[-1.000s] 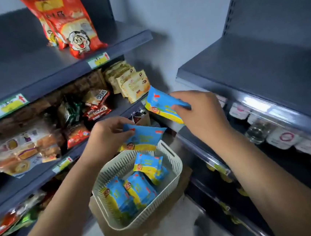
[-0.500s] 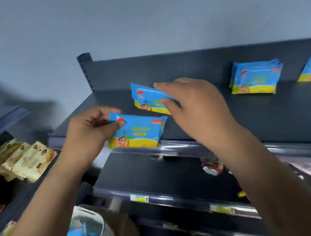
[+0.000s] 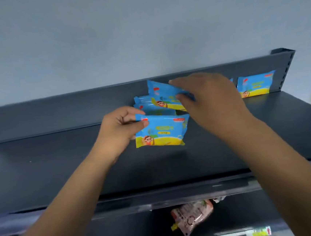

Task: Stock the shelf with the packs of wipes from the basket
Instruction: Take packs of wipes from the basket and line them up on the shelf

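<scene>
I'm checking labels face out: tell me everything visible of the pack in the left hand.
The pack is a soft, glossy plastic pouch, blue above, yellow below, with a cartoon figure lower left and red marks in both upper corners. It stands upright, front facing the camera, over the shelf, ahead of the other packs. The left hand pinches its upper left corner, thumb in front. Whether its bottom edge touches the shelf is unclear.

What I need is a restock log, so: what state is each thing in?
Left hand: pinching near pack, upright.
Right hand: gripping far pack, tilted above stack.
Stack: resting at shelf back.
Right-end pack: upright against shelf back.
Pouch: lying one level down.
</scene>
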The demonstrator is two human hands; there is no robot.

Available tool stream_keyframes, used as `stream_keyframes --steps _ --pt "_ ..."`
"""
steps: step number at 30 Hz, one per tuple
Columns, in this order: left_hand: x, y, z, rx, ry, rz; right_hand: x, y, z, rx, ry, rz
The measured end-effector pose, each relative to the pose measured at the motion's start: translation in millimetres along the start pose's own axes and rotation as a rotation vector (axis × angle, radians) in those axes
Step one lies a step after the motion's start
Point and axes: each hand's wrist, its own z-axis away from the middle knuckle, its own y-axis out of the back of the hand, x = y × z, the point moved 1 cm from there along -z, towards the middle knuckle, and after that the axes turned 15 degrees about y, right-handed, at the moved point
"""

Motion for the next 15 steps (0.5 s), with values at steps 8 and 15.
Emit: stream_keyframes --steps 8,15 --pt "-22 -12 -53 0.12 -0.071 -0.236 32 7 1 -0.159 -0.031 0.013" --pt "-23 -6 -72 0.183 -0.32 -0.425 37 -20 -3 -0.392 -0.02 -0.008"
